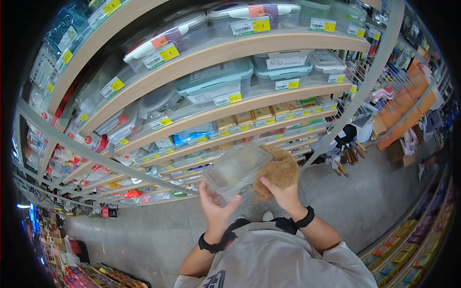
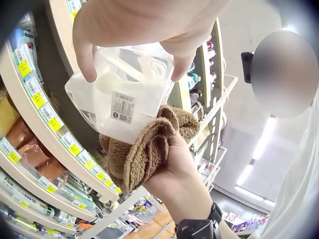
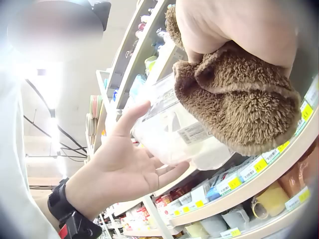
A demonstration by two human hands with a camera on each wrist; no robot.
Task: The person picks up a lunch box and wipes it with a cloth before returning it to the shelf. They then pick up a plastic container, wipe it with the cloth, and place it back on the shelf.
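A clear plastic food container (image 1: 235, 168) with a lid is held up in front of the shelves, tilted. My left hand (image 1: 216, 209) grips its near left side, thumb apart from the fingers; in the right wrist view the left fingers (image 3: 172, 175) lie along its underside. A brown fluffy cloth (image 1: 281, 170) is bunched in my right hand (image 1: 284, 194), which holds it against the container's right end. The left wrist view shows a printed barcode label (image 2: 122, 107) on the container. Folds of cloth (image 3: 244, 99) hide most of the right fingers.
Curved shelves (image 1: 269, 45) carry lidded boxes (image 1: 216, 79) and yellow price tags. A grey metal post (image 1: 360, 91) stands at the right and a rail (image 1: 105, 161) runs along the left. Grey floor (image 1: 144, 235) lies below; another stocked shelf (image 1: 408, 245) is at lower right.
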